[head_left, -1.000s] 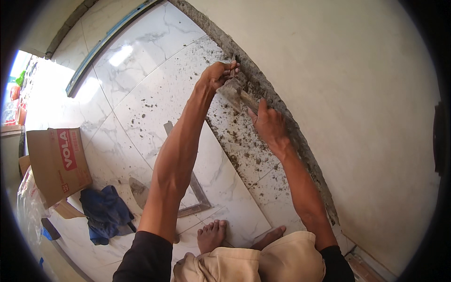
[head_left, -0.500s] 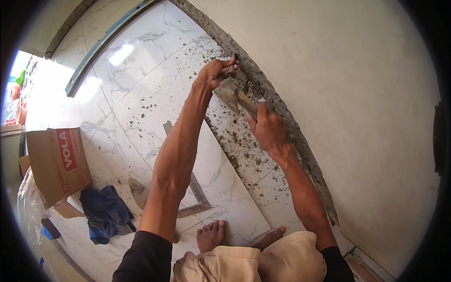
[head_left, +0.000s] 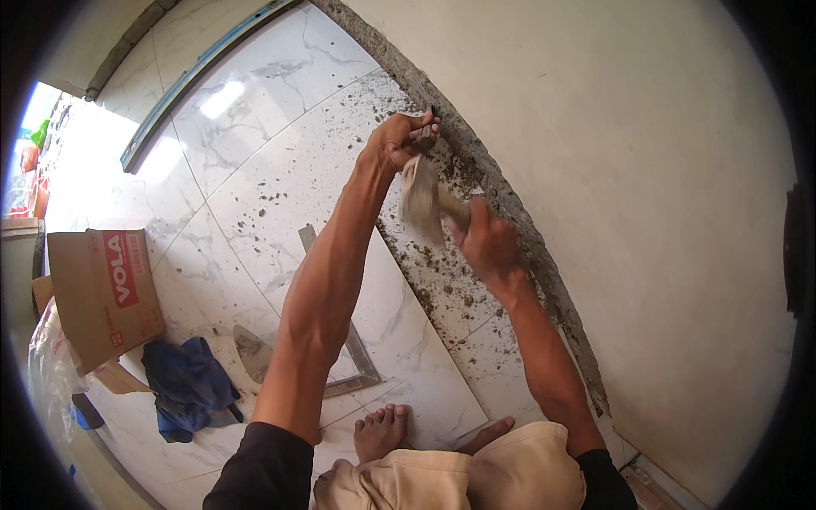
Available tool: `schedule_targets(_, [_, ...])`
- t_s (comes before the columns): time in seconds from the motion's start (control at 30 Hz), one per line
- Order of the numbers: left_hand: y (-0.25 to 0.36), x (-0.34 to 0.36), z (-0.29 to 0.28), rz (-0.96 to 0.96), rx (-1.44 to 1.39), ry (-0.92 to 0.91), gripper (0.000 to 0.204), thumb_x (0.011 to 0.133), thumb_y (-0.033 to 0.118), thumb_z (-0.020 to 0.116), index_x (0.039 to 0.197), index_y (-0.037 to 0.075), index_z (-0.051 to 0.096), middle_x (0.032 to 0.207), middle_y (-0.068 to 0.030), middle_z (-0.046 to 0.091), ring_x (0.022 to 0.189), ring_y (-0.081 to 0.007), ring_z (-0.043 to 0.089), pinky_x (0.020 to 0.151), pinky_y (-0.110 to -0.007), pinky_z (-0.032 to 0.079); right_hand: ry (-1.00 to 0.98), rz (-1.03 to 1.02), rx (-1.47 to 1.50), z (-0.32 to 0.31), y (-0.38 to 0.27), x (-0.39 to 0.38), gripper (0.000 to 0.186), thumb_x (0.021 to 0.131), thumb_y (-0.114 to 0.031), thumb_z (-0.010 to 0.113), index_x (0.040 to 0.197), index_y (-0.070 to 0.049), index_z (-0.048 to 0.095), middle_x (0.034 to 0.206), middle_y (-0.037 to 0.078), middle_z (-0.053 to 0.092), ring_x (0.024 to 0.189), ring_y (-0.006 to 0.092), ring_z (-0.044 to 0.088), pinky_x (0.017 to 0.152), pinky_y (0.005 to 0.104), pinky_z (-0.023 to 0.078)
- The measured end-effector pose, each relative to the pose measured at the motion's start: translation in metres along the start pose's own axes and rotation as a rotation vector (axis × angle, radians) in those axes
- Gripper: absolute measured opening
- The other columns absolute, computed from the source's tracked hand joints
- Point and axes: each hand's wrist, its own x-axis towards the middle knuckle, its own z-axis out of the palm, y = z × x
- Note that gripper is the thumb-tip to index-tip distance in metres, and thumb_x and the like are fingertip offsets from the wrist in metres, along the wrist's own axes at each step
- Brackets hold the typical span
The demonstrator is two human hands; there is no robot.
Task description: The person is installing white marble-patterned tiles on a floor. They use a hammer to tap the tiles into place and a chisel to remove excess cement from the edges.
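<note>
My left hand (head_left: 405,138) is closed on a thin metal tool like a chisel (head_left: 430,116), mostly hidden by my fingers, at the rough concrete edge (head_left: 476,153) along the pale wall. My right hand (head_left: 488,246) grips the wooden handle of a hammer (head_left: 421,200), whose motion-blurred head is just below my left hand. Crumbs of grey rubble (head_left: 438,285) lie scattered under my hands on the marbled white tile floor (head_left: 280,127). A loose-looking tile (head_left: 421,378) lies left of the rubble strip, beside my bare feet.
An open cardboard box (head_left: 98,310) and clear plastic sheet (head_left: 51,357) sit at left, with a dark blue cloth (head_left: 187,382), trowel (head_left: 252,353) and metal square (head_left: 361,374). A long blue straightedge (head_left: 212,59) lies at the back. The wall (head_left: 646,212) bounds the right.
The hammer and my right hand have moved slightly down, away from my left hand, and the hammer head is now blurred. My left hand has shifted slightly.
</note>
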Motion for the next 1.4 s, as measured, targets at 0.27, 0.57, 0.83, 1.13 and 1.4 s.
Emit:
schedule_targets(0.27, [0.002,0.000,-0.009,-0.051,0.000,-0.133,0.017,0.098,0.012,0.055,0.098,-0.005,0.056,0.078,-0.0098,0.061,0.055,-0.0145,0.054,0.050,-0.024,0.051,-0.065,0.111,0.002,-0.002,-0.011,0.000,0.032,0.091,-0.029,0.064,0.093,-0.002,0.047,0.063,0.020,0.062,0.057,0.0394,0.066,0.048,0.0482,0.054])
schedule_targets(0.57, [-0.002,0.009,-0.013,-0.024,-0.048,-0.066,0.016,0.097,0.009,0.056,0.101,-0.006,0.056,0.086,-0.0110,0.060,0.071,-0.0183,0.061,0.056,-0.028,0.057,0.040,0.000,-0.022,-0.004,-0.007,-0.012,0.030,0.091,-0.026,0.065,0.091,0.002,0.052,0.056,0.022,0.060,0.054,0.0391,0.065,0.045,0.0447,0.053])
schedule_targets(0.83, [-0.002,0.011,-0.002,0.075,-0.068,0.035,0.011,0.099,0.009,0.051,0.099,-0.001,0.056,0.085,-0.0114,0.060,0.067,-0.0155,0.060,0.046,-0.024,0.049,-0.186,0.272,0.019,-0.009,-0.010,0.001,0.033,0.093,-0.029,0.062,0.100,0.002,0.050,0.065,0.024,0.064,0.064,0.0457,0.065,0.055,0.0524,0.054])
schedule_targets(1.13, [0.006,0.004,-0.013,-0.033,-0.006,-0.089,0.020,0.098,0.020,0.057,0.104,0.001,0.059,0.077,-0.0040,0.062,0.049,-0.0080,0.048,0.041,-0.021,0.041,-0.162,0.349,0.012,-0.011,-0.005,-0.014,0.036,0.091,-0.024,0.064,0.106,0.006,0.053,0.069,0.024,0.064,0.063,0.0430,0.066,0.050,0.0464,0.053])
schedule_targets(1.4, [0.000,0.002,-0.009,0.010,0.039,-0.013,0.018,0.097,0.018,0.059,0.097,0.000,0.061,0.077,-0.0076,0.064,0.060,-0.0141,0.058,0.041,-0.023,0.043,-0.030,-0.038,-0.027,-0.009,-0.013,0.010,0.033,0.085,-0.022,0.072,0.091,-0.001,0.048,0.069,0.021,0.065,0.059,0.0386,0.066,0.049,0.0443,0.054])
